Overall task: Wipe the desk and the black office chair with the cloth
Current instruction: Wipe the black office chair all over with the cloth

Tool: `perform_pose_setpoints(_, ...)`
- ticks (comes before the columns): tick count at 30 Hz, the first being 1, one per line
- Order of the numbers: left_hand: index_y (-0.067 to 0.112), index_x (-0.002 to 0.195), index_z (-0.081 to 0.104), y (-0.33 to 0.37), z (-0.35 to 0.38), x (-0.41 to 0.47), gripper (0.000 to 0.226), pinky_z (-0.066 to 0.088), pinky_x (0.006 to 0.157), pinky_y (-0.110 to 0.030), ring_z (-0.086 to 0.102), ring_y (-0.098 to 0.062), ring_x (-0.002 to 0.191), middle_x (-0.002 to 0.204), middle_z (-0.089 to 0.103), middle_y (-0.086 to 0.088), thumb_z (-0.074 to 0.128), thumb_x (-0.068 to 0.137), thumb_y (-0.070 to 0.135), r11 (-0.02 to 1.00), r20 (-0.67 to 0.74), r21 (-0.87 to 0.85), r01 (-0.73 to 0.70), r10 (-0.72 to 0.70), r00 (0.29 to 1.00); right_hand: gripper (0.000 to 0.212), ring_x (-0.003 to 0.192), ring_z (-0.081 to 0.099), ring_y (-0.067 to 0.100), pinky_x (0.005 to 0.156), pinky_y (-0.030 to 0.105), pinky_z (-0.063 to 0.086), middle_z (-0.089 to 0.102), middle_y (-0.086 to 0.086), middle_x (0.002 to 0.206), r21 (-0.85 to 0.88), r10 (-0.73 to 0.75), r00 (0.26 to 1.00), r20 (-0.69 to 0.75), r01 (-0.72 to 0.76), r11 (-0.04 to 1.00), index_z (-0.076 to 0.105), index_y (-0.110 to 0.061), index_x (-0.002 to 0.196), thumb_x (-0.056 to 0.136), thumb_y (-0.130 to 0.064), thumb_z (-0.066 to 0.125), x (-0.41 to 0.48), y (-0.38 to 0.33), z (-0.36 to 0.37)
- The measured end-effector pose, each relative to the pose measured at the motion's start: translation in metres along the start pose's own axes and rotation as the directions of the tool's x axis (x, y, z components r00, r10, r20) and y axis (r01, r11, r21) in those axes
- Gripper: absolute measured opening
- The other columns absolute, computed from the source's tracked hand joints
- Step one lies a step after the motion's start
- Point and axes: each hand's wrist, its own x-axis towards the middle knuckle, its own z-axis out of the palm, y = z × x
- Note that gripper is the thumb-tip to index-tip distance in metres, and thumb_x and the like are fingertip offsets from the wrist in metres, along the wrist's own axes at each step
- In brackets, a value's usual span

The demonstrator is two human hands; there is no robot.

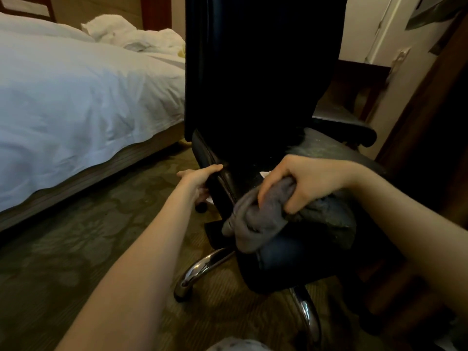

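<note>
The black office chair (253, 72) fills the middle of the view, its tall backrest upright and its worn seat (329, 153) lower right. My left hand (200, 178) grips the chair's left armrest (210, 158), fingers curled over its edge. My right hand (304, 181) holds a bunched grey cloth (255, 221) and presses it on the seat's front left part. Part of the cloth hangs over the seat's edge. The dark wooden desk (430, 122) shows only as an edge at the right.
A bed with white sheets (76, 97) stands at the left, crumpled white linen (131, 34) on its far end. Patterned carpet (88, 249) lies between bed and chair. The chair's chrome legs (202, 267) spread out below the seat. A wall and door frame (374, 29) are behind.
</note>
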Motion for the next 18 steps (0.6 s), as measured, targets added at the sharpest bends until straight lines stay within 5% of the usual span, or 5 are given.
perform_pose_setpoints(5,0.008,0.147,0.008,0.016,-0.006,-0.002,0.084,0.042,0.101,-0.044,0.044,-0.033,0.126,0.144,0.033,-0.016,0.063,0.087,0.027,0.951,-0.029,0.252,-0.182,0.195,0.980,0.046,0.094,0.063,0.014,0.083,0.030,0.050,0.071,0.005,0.101,0.056,0.118,0.788,-0.604,-0.106,0.993,0.070,-0.017,0.108,0.062,-0.026,0.069,0.027,0.029,0.012)
perform_pose_setpoints(9,0.023,0.097,0.040,0.034,0.000,-0.008,0.018,0.043,0.078,-0.036,0.054,-0.023,0.092,0.106,0.054,-0.008,0.057,0.091,0.021,0.778,0.056,0.485,-0.399,0.428,0.902,0.039,0.113,0.054,0.021,0.092,0.033,0.046,0.058,-0.002,0.127,-0.314,0.111,0.770,-0.629,-0.382,0.869,0.063,-0.030,0.119,0.080,-0.026,0.062,0.073,0.018,0.041)
perform_pose_setpoints(13,0.022,0.103,0.040,0.031,0.006,-0.014,0.019,0.045,0.080,-0.036,0.053,-0.022,0.097,0.104,0.052,0.000,0.054,0.092,0.014,0.631,0.144,0.628,-0.454,0.480,0.866,0.035,0.110,0.057,0.032,0.085,0.037,0.049,0.063,0.008,0.119,-0.197,0.325,0.622,-0.712,-0.621,0.758,0.062,-0.030,0.119,0.084,-0.027,0.057,0.063,0.066,0.014)
perform_pose_setpoints(16,0.022,0.105,0.041,0.027,0.007,-0.016,0.019,0.043,0.072,-0.034,0.054,-0.021,0.092,0.108,0.052,-0.001,0.050,0.093,0.011,0.614,0.167,0.633,-0.472,0.487,0.857,0.031,0.105,0.055,0.036,0.079,0.038,0.048,0.063,0.014,0.110,-0.093,0.487,0.483,-0.728,-0.773,0.628,0.063,-0.021,0.115,0.085,-0.024,0.056,0.035,0.111,-0.009)
perform_pose_setpoints(18,0.021,0.106,0.042,0.027,0.008,-0.016,0.022,0.041,0.072,-0.033,0.053,-0.021,0.094,0.109,0.052,-0.001,0.048,0.092,0.005,0.659,0.150,0.603,-0.449,0.459,0.876,0.024,0.101,0.056,0.037,0.076,0.039,0.047,0.063,0.017,0.103,-0.053,0.490,0.488,-0.723,-0.746,0.664,0.065,-0.015,0.106,0.083,-0.021,0.058,0.033,0.117,-0.017)
